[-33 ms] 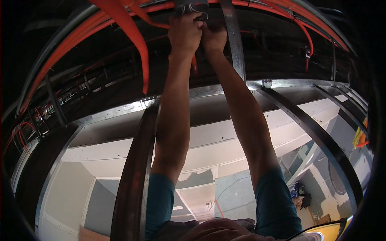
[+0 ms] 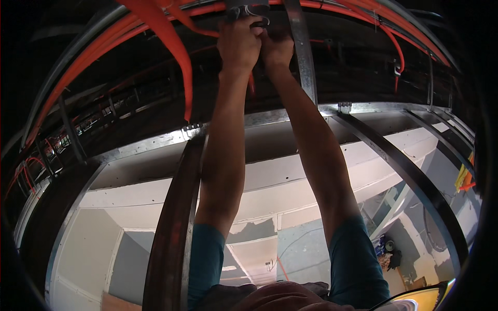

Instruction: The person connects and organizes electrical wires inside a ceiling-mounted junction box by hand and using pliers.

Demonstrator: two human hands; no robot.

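Both my arms stretch up between metal framing members to a short grey cylinder, which looks like a pipe end (image 2: pixel 247 10), at the top edge. Thin pale strands or wires curl over its lower part, beside a dark rim. My left hand (image 2: pixel 239 47) is closed just under the cylinder, its fingers bent at the rim. Against it, my right hand (image 2: pixel 277 51) is closed too, with its fingertips meeting the left ones. Whatever small part they pinch is hidden by the fingers and the dark.
An orange conduit (image 2: pixel 174 49) hangs left of my arms; more orange conduits (image 2: pixel 410 28) run overhead. A metal strut (image 2: pixel 302 54) stands close by my right hand. Dark metal studs (image 2: pixel 174 217) and a perforated channel (image 2: pixel 140 150) cross below. Partly plastered wall panels (image 2: pixel 91 243) lie beyond.
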